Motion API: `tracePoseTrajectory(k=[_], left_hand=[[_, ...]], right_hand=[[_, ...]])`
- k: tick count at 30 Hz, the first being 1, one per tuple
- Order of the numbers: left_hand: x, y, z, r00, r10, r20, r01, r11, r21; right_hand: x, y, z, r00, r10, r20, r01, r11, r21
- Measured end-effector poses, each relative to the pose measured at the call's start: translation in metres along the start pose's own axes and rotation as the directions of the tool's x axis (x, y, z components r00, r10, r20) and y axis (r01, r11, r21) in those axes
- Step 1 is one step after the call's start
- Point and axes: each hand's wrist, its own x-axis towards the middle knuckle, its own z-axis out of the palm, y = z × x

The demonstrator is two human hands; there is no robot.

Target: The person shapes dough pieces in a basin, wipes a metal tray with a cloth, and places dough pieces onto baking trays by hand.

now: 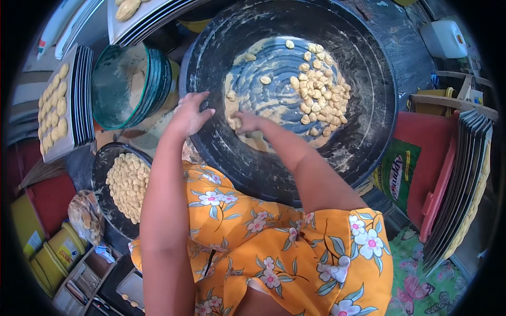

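A wide black basin (363,131) dusted with flour lies in front of me. Small pale dough pieces (321,89) are heaped at its right side, and a few lie apart toward the left. At the basin's near left, my right hand (247,122) is down in the flour, its fingers closed around a dough piece (234,124); the hand hides part of this piece. My left hand (191,113) rests at the basin's left rim with fingers spread, holding nothing.
Left of the basin stands a green tub (118,89) with flour. Below it, a smaller dark basin (100,174) holds many dough pieces. Stacked metal trays (79,105) carry shaped dough at left; other tray stacks stand at the top and right (458,184). A white jug (444,39) stands far right.
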Motion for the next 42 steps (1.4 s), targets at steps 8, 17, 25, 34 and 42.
tracePoseTrajectory(k=[8, 17, 25, 34, 42], left_hand=[[-0.002, 0.001, -0.005, 0.998, -0.039, 0.039, 0.037, 0.998, 0.05], [-0.002, -0.037, 0.004, 0.995, 0.075, -0.071, -0.085, 0.986, -0.145], [0.011, -0.007, 0.002, 1.0, 0.007, 0.009, -0.006, 0.984, -0.18], [0.024, 0.005, 0.004, 0.999, 0.042, -0.018, -0.044, 0.993, -0.112], [0.023, -0.004, 0.004, 1.0, -0.01, -0.023, 0.006, 0.985, -0.174]], right_hand=[[0.058, 0.114, -0.129, 0.948, 0.226, -0.226, 0.005, 0.696, 0.718], [0.104, -0.028, -0.088, 0.935, 0.131, -0.328, -0.127, 0.991, 0.033], [-0.07, 0.035, 0.034, 0.937, -0.033, 0.347, -0.03, 0.984, 0.174], [-0.099, 0.285, -0.096, 0.435, 0.776, -0.456, -0.371, 0.616, 0.695], [-0.073, 0.053, 0.021, 0.899, 0.163, -0.406, -0.288, 0.919, -0.269]])
